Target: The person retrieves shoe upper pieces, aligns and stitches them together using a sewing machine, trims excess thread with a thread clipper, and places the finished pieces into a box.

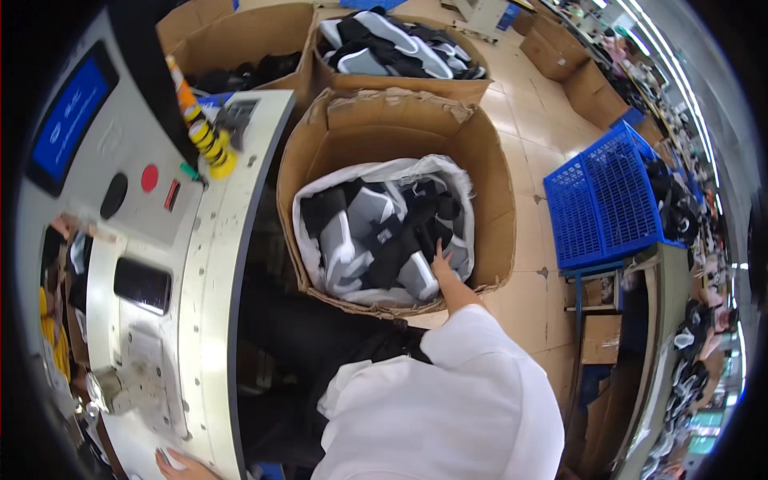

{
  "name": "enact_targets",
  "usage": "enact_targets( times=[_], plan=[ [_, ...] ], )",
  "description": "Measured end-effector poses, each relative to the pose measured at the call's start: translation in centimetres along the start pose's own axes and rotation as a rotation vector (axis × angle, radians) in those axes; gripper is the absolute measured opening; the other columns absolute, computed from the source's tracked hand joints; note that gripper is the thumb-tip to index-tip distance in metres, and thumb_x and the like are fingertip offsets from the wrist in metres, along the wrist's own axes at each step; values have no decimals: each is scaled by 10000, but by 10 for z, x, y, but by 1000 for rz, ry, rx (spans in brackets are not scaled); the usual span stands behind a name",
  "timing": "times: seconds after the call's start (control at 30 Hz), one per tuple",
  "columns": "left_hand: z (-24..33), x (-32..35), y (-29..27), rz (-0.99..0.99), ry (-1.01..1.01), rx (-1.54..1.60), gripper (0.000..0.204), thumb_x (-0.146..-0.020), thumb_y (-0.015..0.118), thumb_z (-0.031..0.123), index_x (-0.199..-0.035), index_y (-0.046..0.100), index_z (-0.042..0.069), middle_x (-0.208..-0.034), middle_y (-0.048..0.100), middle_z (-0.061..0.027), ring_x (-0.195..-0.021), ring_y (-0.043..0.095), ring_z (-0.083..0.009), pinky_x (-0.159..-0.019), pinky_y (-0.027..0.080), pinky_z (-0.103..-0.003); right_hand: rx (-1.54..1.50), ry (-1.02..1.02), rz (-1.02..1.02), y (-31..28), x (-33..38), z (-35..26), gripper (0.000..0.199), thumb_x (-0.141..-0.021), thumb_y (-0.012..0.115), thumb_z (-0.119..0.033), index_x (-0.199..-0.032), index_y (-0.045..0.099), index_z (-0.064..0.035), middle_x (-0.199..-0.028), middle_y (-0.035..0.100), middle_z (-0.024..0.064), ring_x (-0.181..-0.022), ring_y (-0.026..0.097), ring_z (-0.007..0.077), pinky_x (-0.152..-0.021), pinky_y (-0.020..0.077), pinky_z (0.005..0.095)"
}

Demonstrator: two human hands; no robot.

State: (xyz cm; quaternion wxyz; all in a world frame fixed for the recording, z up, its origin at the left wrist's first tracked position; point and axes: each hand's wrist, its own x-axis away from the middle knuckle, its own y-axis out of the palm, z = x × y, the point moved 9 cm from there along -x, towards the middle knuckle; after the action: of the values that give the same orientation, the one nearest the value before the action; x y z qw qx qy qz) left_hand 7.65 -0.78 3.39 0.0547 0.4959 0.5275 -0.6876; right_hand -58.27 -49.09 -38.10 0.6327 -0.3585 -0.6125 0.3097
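Reaching into the box (480, 160), the right hand (442, 262) rests open, fingers spread, on black and grey shoe pieces (384, 232) in its white liner. Left hand (180, 464) lies flat on the table (212, 264), fingers partly cut off.

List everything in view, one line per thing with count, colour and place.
Cardboard boxes: three large, brown, on the floor right of the machine; more further back right.
Plastic liner bag: one, white, inside the nearest box.
Fabric pieces: a pile, black, grey and white, in the liner bag; similar pieces fill the two boxes behind.
Crate: one, blue, on a stand at right.
Machine table: one, pale grey, left side.
Screen: one, blue, upper left on the machine.
Round button: one, red, below the screen.
Right hand: reaching into the nearest box, touching the fabric pieces.
Left hand: at the bottom edge, on the machine table.
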Motion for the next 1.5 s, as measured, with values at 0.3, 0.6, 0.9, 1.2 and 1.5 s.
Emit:
enact_targets(
  times=[0.3,0.6,0.9,1.2,1.5],
  plan=[
    [-29,-5,-16,-134,-234,263,288,-950,561,62,-1205,609,-62,-1270,578,-231,-1221,530,-358,-997,437,-437,269,-362,84,-201,53,-25,327,-765,677,-146,-1028,632,43,-1175,635,238,-1079,622,393,-861,542,443],
    [-88,45,-133,-10,-442,-136,418,-798,690,36,-1199,581,80,-1276,561,-127,-1264,478,-337,-1046,374,-449,-412,-1154,704,-352,298,-380,214,-880,661,-132,-726,528,-64,-713,566,79,-627,507,201,-605,451,353],
    [-208,101,-247,290,-774,-117,515,-806,692,71,-1274,487,6,-1273,514,-193,-1215,483,-383,-1035,383,-415,-161,-2276,-185,-116,561,-541,231,-824,731,-112,-773,515,-51,-615,562,58,-505,561,197,-485,440,299],
    [-435,162,-319,487,-1386,-707,659,-795,717,216,-1373,441,60,-1357,485,-235,-1234,484,-421,-993,434,-472,-112,-2173,-274,-85,570,-555,257,-788,784,-134,-757,540,-58,-618,564,30,-496,544,147,-480,441,267],
    [-312,38,-344,741,-685,-169,637,-856,568,40,-1459,408,173,-1359,555,-171,-1246,539,-337,-1045,400,-391,-326,-2156,-294,-126,602,-572,244,-743,806,-66,-921,639,-56,-774,609,49,-590,570,158,-540,462,272]
  ],
)
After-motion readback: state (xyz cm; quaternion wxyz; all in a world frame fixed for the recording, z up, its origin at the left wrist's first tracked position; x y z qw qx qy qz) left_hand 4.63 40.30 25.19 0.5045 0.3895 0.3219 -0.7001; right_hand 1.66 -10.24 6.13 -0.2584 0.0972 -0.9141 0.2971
